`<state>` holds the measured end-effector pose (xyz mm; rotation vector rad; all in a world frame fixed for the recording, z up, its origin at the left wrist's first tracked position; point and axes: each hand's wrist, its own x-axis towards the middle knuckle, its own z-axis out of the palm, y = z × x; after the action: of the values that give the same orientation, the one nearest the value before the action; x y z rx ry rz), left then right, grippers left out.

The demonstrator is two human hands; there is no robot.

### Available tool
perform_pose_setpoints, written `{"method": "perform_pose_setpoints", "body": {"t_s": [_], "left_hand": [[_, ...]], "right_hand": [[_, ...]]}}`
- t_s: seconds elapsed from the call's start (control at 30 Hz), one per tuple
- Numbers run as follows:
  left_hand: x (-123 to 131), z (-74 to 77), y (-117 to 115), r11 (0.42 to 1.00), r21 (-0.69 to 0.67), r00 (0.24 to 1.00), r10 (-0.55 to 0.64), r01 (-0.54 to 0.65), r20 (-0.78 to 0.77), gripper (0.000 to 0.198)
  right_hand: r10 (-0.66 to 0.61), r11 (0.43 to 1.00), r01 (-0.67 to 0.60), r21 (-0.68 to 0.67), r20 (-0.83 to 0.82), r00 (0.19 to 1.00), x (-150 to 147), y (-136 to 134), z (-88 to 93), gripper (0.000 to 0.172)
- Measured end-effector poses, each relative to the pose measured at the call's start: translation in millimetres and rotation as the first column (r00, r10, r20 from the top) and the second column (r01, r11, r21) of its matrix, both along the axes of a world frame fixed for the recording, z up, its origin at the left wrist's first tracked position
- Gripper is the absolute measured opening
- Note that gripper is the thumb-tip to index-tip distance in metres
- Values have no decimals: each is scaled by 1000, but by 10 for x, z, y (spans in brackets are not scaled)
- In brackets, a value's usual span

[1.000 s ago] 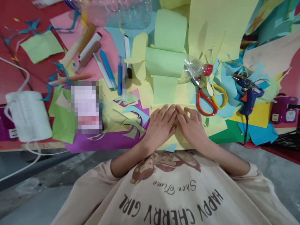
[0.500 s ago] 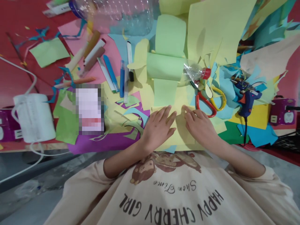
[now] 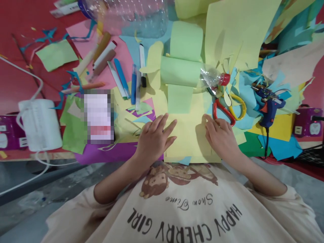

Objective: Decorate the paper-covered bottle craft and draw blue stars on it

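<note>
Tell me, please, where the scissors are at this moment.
In the head view, the scissors lie right of centre, just beyond the right hand and below the red bottle cap, with the blue glue gun farther right.

The light is soft — shadow beside the right hand, glints on the large bottle.

We count one red-capped, green-paper-wrapped clear plastic bottle; beyond it, one larger blue-capped clear plastic bottle; right of the wrapped bottle, one pair of red-and-yellow-handled scissors and one blue glue gun.
</note>
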<state>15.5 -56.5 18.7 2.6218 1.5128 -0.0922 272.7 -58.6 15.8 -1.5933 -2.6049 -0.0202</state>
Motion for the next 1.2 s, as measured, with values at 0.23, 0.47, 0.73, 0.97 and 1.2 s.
{"method": "perform_pose_setpoints", "body": {"t_s": [0.23, 0.47, 0.73, 0.97, 1.2], "left_hand": [[35, 8, -2, 998, -53, 1000, 25, -24, 13, 45], [23, 16, 53, 998, -51, 997, 33, -30, 72, 40], [204, 42, 386, 986, -24, 985, -166, 167, 47, 25], [521, -13, 616, 965, -22, 965, -261, 260, -34, 38], [443, 79, 760, 975, -207, 997, -76, 81, 31, 29]], "right_hand": [[-65, 994, 57, -91, -91, 994, 39, 10, -3, 37], [-70, 992, 43, -115, -245, 967, 244, 116, -67, 32], [-286, 958, 284, -41, -206, 936, 519, 416, -77, 32], [-293, 953, 290, -83, -28, 956, 515, 589, -147, 57], [-330, 929, 335, -155, 57, 942, 464, 793, -154, 63]]}}
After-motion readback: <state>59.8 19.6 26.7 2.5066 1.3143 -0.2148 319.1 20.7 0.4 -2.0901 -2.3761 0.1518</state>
